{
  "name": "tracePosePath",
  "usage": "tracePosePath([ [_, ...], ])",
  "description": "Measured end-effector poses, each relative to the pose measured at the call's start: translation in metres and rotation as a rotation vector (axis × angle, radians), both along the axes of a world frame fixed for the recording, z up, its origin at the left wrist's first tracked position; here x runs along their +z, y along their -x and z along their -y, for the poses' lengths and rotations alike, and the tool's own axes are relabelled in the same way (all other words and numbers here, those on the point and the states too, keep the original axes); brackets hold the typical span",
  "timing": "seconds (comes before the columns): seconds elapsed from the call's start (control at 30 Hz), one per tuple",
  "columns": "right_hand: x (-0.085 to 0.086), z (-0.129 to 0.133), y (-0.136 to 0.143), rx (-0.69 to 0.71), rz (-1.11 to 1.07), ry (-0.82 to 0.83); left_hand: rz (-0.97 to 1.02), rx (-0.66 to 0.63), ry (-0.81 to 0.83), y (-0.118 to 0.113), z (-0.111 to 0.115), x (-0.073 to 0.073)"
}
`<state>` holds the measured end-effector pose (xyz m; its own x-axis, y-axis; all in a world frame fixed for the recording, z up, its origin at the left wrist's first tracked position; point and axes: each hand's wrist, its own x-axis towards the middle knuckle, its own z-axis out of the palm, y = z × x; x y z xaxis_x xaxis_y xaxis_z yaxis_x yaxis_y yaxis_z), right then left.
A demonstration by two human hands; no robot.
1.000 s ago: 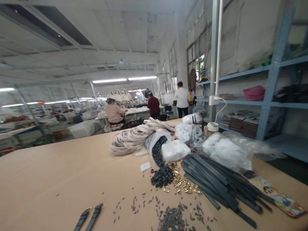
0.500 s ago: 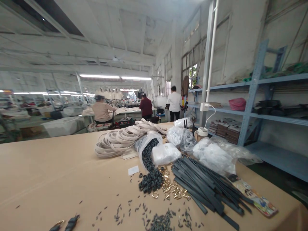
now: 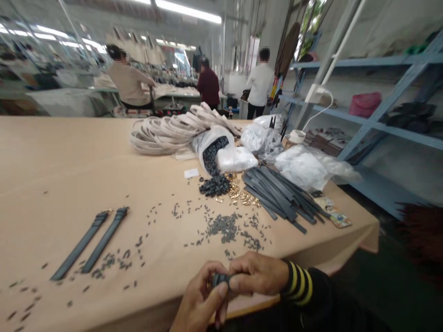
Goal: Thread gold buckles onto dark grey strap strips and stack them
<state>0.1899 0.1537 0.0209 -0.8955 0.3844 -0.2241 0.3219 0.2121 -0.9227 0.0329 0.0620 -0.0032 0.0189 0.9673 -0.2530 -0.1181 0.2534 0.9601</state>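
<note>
Both my hands meet at the near edge of the tan table [image 3: 62,175]. My left hand [image 3: 200,299] and my right hand [image 3: 258,273] pinch a small dark ring-shaped piece [image 3: 220,279] between their fingertips. My right sleeve is black with yellow stripes. Ahead of the hands lies a scatter of small dark bits [image 3: 223,226]. Two dark straps with gold ends [image 3: 90,242] lie side by side to the left.
A bundle of dark straps [image 3: 280,196], gold buckles [image 3: 238,193], a pile of dark rings [image 3: 214,186] spilling from a bag, white bags [image 3: 304,166] and coiled white webbing [image 3: 166,131] fill the right far part. Blue shelving [image 3: 377,124] stands right. Three people work beyond.
The view has tipped down from the hall to the table's near edge. My two hands, out of sight before, now show holding the dark piece.
</note>
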Motion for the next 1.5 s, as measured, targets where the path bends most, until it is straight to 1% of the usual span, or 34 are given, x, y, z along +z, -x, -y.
tracePosePath([
  [0.07,0.0,0.001,0.002,-0.153,-0.006,-0.334,-0.057,0.009,-0.036,0.001,-0.002,-0.005],
  [0.13,0.003,0.005,0.004,-0.38,0.0,-0.653,-0.14,0.062,-0.061,0.002,-0.006,-0.007],
  [0.17,0.005,0.007,0.004,-0.468,0.009,-0.74,-0.174,0.085,-0.07,0.002,-0.007,-0.007],
  [0.2,0.007,0.01,0.004,-0.51,0.029,-0.761,-0.2,0.1,-0.08,0.002,-0.007,-0.007],
  [0.23,0.008,0.012,0.004,-0.511,0.055,-0.736,-0.22,0.102,-0.09,0.002,-0.007,-0.007],
  [0.3,0.007,0.016,0.005,-0.446,0.124,-0.632,-0.247,0.09,-0.117,0.001,-0.006,-0.007],
  [0.37,0.004,0.017,0.006,-0.377,0.162,-0.535,-0.248,0.05,-0.15,0.0,-0.005,-0.007],
  [0.5,-0.002,0.013,0.007,-0.28,0.107,-0.351,-0.198,-0.051,-0.194,0.0,-0.004,-0.004],
  [0.6,-0.005,0.011,0.006,-0.207,0.03,-0.221,-0.143,-0.052,-0.164,0.0,-0.004,-0.001],
  [0.67,-0.005,0.012,0.005,-0.205,-0.039,-0.129,-0.102,-0.027,-0.123,-0.001,-0.003,0.001],
  [0.77,-0.006,0.017,0.006,-0.284,-0.134,-0.003,-0.026,0.051,-0.073,-0.004,-0.002,0.003],
  [0.87,-0.008,0.023,0.009,-0.352,-0.183,0.058,0.07,0.096,-0.046,-0.005,-0.001,-0.001],
  [0.93,-0.012,0.025,0.013,-0.383,-0.184,0.018,0.133,0.103,-0.04,-0.005,-0.001,-0.007],
  [1.03,-0.019,0.025,0.022,-0.414,-0.127,-0.183,0.188,0.118,-0.029,-0.001,-0.006,-0.014],
  [1.1,-0.023,0.023,0.029,-0.423,-0.092,-0.313,0.173,0.155,-0.041,0.004,-0.011,-0.014],
  [1.17,-0.028,0.018,0.037,-0.432,-0.09,-0.393,0.11,0.239,-0.064,0.009,-0.018,-0.011],
  [1.27,-0.034,0.012,0.049,-0.464,-0.074,-0.485,0.057,0.365,-0.046,0.014,-0.028,-0.008],
  [1.4,-0.038,0.01,0.064,-0.498,0.009,-0.575,0.108,0.451,0.028,0.02,-0.039,-0.01],
  [1.47,-0.039,0.009,0.071,-0.514,0.021,-0.591,0.064,0.483,0.07,0.031,-0.046,-0.013],
  [1.5,-0.039,0.006,0.074,-0.507,0.012,-0.589,0.015,0.486,0.084,0.041,-0.051,-0.014],
])
